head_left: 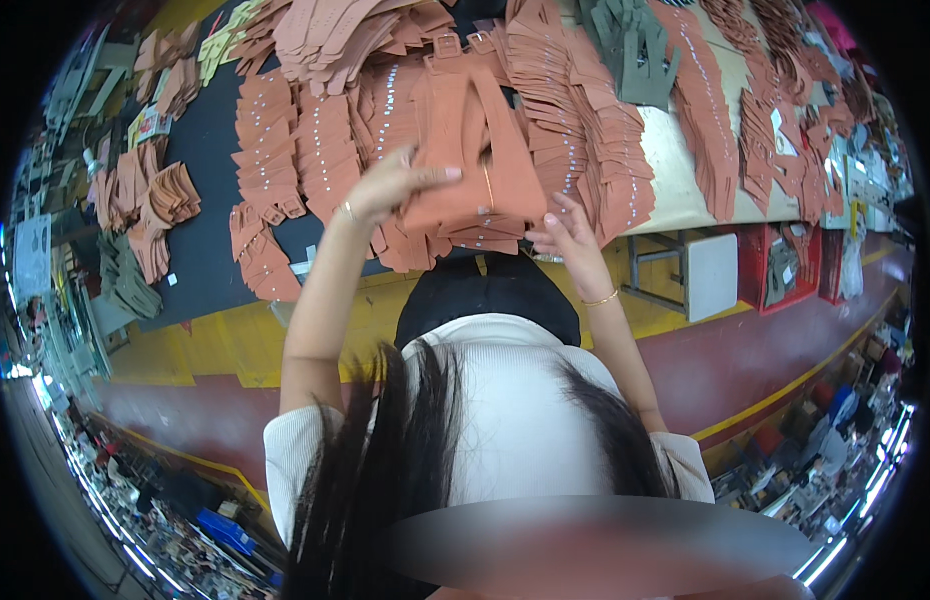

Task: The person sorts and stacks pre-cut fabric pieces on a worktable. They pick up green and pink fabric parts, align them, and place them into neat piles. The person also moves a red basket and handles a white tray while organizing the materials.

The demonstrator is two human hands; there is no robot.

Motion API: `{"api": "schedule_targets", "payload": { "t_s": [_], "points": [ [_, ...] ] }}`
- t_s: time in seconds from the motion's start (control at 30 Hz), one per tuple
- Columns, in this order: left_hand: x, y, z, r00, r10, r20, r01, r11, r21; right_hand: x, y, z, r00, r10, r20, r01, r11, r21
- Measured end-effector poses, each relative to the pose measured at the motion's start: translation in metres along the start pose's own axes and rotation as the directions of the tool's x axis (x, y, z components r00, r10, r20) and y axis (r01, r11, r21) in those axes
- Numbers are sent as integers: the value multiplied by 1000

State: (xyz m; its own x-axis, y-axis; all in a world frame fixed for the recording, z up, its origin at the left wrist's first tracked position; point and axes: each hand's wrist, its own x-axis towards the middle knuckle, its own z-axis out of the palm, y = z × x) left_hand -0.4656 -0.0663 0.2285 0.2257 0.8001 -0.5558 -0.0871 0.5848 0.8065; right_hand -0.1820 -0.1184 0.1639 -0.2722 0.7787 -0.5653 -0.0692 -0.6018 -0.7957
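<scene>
A bundle of coral-orange cut fabric pieces (447,195), with a slit down its middle and a thin band round its lower part, is in front of me over stacks of the same colour. My left hand (390,185) is at its left side, thumb across the front face and the other fingers partly hidden and slightly blurred; it seems to grip the edge. At the lower right corner, my right hand (573,243) has its fingers apart. Whether its fingertips touch the bundle I cannot tell. Above the bundle lie coral pieces shaped like buckled straps (447,45).
Rows of coral piece stacks (550,100) cover the table. Dark green pieces (630,50) lie at the back right, more (130,275) at the far left. A stool (711,275) and a red crate (785,268) stand to the right, by the table's near edge.
</scene>
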Motion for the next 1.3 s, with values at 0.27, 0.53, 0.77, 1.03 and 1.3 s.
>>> {"api": "schedule_targets", "payload": {
  "t_s": [0.27, 0.53, 0.77, 1.03, 1.3],
  "points": [
    [81, 64, -35, 897, 427, 114, -389, 885, -255, -31, 13, -13, 981, -30, -190, 17, 997, -69],
    [160, 56, -77, 894, 439, 83, -349, 803, -483, -52, 29, 9, 970, -9, -244, -6, 998, -59],
    [197, 61, -86, 858, 482, 175, -305, 754, -581, -55, 43, 16, 953, -52, -299, 20, 994, -108],
    [261, -19, -76, 983, 79, -168, -88, 995, -52, -50, 49, 19, 934, -111, -341, 39, 976, -212],
    [264, -17, -78, 979, 25, -204, -49, 993, -112, -54, 47, 27, 933, -101, -345, 2, 961, -277]
  ]
}}
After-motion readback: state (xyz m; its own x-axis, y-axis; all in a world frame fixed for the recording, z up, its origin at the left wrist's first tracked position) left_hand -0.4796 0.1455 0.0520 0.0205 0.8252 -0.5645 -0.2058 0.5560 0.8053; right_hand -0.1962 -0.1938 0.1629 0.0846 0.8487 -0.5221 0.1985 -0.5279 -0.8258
